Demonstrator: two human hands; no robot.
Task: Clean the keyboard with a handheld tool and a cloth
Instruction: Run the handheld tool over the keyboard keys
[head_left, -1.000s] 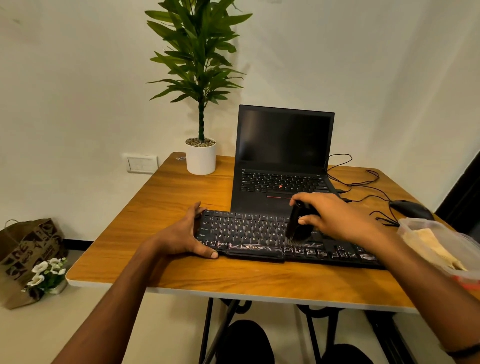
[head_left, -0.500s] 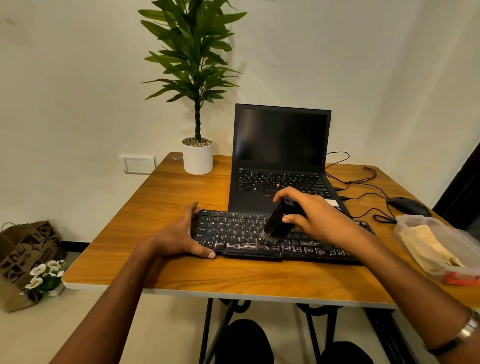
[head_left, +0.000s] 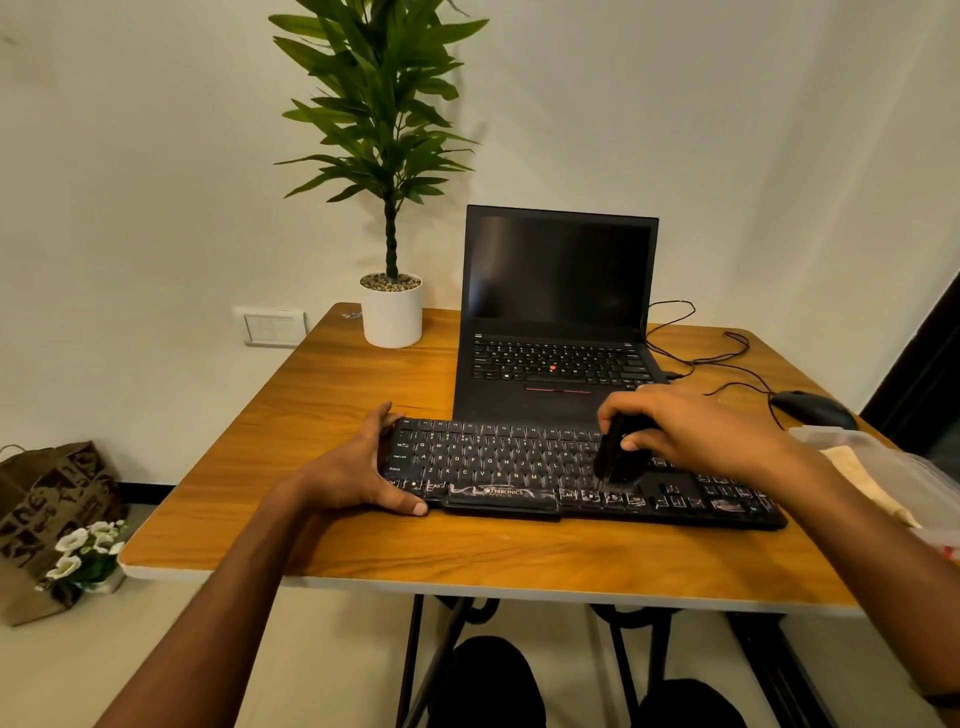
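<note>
head view: black full-size keyboard with white legends (head_left: 519, 462) lies flat near the front edge of the wooden table top (head_left: 332, 395), just in front of the open black laptop (head_left: 558, 312). left hand (head_left: 353, 470) clamps the keyboard's left end, thumb curled on the front edge, fingers wrapped over the back corner. right hand (head_left: 696, 431) has fingers curled round a small black handheld brush (head_left: 618, 457), held tilted, bristle end down and touching the keys right of the letter block (bristles slightly blurred). clear plastic tub (head_left: 883, 457) at the table's right edge holds a pale yellow cloth (head_left: 857, 478), well apart from the keyboard. black mouse (head_left: 813, 408) with cable sits behind the tub. white pot with green plant (head_left: 392, 312) at the far left corner. brown paper bag (head_left: 47, 499) and white flowers (head_left: 83, 551) on the floor, left.
</note>
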